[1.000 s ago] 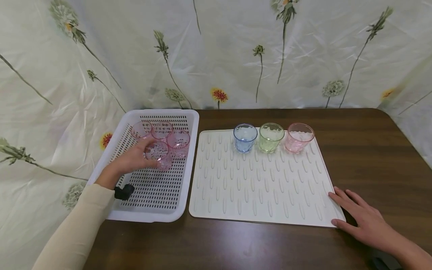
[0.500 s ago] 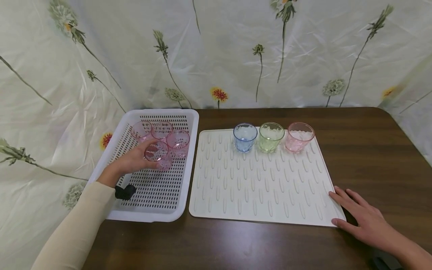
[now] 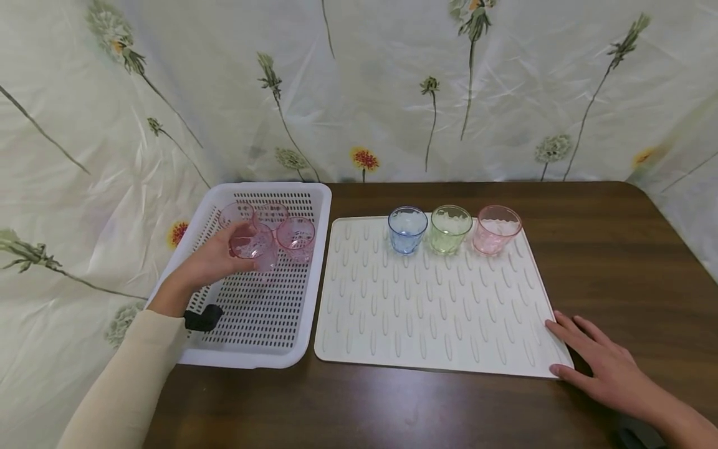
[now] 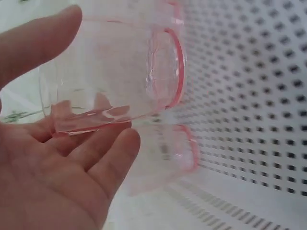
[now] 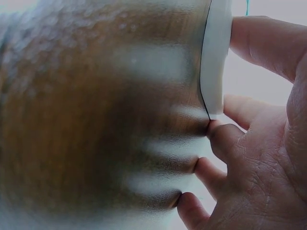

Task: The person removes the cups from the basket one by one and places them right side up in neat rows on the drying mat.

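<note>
My left hand [image 3: 213,259] is inside the white basket, thumb on one side and fingers on the other, gripping a clear pink drinking glass [image 4: 115,72]. Other pink glasses stand close around it: one at the back left [image 3: 235,212], one at the back [image 3: 272,214] and one to the right [image 3: 296,234]. In the left wrist view, part of another pink glass [image 4: 163,158] shows beyond the fingers. Over on the right, my right hand [image 3: 606,368] lies with fingers spread, thumb and fingertips at the right edge of the white mat [image 3: 432,318].
The perforated basket [image 3: 305,312] sits at the table's left. On the ridged mat's back edge stand a blue glass [image 3: 406,232], a green glass [image 3: 449,232] and a pink glass [image 3: 496,232] in a row. A flowered curtain [image 3: 381,93] hangs behind the brown table [image 3: 611,249].
My left hand and the pink glass it grips have shifted slightly left and away inside the basket, off from the right-hand glass. The right hand stays put.
</note>
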`<action>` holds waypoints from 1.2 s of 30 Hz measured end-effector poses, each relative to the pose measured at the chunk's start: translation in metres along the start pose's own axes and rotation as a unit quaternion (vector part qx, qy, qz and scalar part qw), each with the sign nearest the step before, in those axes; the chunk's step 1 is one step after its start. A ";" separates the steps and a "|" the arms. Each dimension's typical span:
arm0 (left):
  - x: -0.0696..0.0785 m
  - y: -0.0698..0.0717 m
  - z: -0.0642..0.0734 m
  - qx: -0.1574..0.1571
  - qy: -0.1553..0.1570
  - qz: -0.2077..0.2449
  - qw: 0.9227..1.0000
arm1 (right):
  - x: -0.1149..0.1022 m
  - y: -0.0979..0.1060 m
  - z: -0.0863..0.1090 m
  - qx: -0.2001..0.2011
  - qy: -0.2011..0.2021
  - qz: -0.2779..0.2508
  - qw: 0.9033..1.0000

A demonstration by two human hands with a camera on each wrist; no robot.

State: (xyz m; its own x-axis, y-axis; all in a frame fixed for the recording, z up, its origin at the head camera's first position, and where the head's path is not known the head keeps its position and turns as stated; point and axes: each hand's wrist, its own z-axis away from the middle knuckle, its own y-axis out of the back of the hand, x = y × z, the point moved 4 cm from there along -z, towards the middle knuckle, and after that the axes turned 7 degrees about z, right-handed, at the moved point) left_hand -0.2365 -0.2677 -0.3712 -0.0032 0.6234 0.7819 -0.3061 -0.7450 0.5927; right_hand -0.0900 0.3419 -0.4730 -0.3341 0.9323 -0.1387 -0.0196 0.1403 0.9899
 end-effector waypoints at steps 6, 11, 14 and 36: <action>0.027 0.005 0.004 0.068 -0.019 0.043 0.997 | 0.001 -0.002 0.001 -0.001 -0.001 0.000 1.000; 0.048 0.002 0.004 0.135 -0.052 0.101 0.984 | 0.001 -0.003 0.000 0.001 0.001 0.000 1.000; 0.060 -0.003 0.003 0.155 -0.066 0.134 0.976 | 0.000 -0.004 0.000 -0.001 -0.001 -0.001 1.000; 0.161 -0.085 0.008 0.241 -0.165 0.301 0.908 | 0.003 -0.004 -0.001 -0.007 -0.006 -0.003 1.000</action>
State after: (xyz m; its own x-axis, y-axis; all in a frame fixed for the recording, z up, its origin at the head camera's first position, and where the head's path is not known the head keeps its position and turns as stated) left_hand -0.2034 -0.1058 -0.2942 0.2778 0.0227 0.9604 0.1090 -0.9940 -0.0081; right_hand -0.0918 0.3437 -0.4773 -0.3225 0.9353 -0.1458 -0.0346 0.1423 0.9892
